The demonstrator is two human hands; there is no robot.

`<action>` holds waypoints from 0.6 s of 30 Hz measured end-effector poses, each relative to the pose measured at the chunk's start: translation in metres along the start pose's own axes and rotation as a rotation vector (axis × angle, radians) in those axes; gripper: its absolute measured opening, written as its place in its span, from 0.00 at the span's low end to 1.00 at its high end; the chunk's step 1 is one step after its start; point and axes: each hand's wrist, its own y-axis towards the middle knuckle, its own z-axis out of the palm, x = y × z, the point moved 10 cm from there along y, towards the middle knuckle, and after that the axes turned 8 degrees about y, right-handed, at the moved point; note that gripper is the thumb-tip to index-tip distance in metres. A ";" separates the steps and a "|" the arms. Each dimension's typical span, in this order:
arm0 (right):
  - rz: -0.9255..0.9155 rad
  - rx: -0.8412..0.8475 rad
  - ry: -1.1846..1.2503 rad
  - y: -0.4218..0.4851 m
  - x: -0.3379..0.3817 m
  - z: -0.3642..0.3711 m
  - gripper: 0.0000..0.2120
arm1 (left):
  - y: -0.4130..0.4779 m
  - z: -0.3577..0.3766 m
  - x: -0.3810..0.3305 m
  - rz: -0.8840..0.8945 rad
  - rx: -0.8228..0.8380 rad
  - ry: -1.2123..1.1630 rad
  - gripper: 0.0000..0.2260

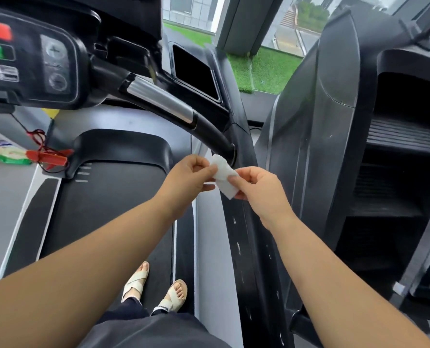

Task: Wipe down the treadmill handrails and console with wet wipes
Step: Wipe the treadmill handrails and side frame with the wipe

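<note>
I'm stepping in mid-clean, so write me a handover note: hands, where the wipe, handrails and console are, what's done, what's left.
Left hand and right hand both pinch the folded white wet wipe, close in front of the right handrail.
Console: upper left, no hand on it.
Green-and-white pack, likely wipes: far left beside the treadmill.
Done: wipe in hand; what is already wiped cannot be told.
Left: handrails and console.

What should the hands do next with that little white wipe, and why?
Probably lay the folded white wet wipe on the curved black handrail with the silver sleeve and rub. The left hand and right hand both pinch the wipe, and that rail lies just beyond it.
</note>
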 end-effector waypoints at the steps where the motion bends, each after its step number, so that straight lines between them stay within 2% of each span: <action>1: -0.004 -0.017 0.014 0.001 0.002 0.000 0.02 | -0.001 -0.004 0.000 0.008 -0.011 -0.006 0.05; 5: 0.056 -0.056 0.016 0.003 0.000 0.003 0.09 | 0.002 -0.016 0.006 -0.002 -0.038 -0.027 0.06; 7: 0.181 -0.053 0.162 0.001 -0.012 0.010 0.11 | 0.002 -0.016 0.008 -0.021 -0.023 -0.009 0.09; 9: 0.268 -0.011 0.308 -0.004 -0.017 0.018 0.15 | 0.001 -0.016 0.008 -0.028 -0.031 -0.005 0.07; 11: 0.256 0.034 0.249 -0.005 -0.015 0.022 0.16 | 0.000 -0.016 0.004 -0.016 -0.035 0.008 0.03; 13: 0.151 0.035 0.046 -0.004 -0.004 0.019 0.09 | -0.001 -0.014 0.000 0.007 -0.033 0.031 0.02; 15: 0.084 -0.012 -0.017 -0.002 0.003 0.013 0.04 | -0.001 -0.016 0.004 -0.015 -0.058 0.004 0.04; 18: 0.112 0.003 0.034 -0.001 0.000 0.016 0.09 | -0.001 -0.009 0.017 -0.118 -0.024 -0.252 0.05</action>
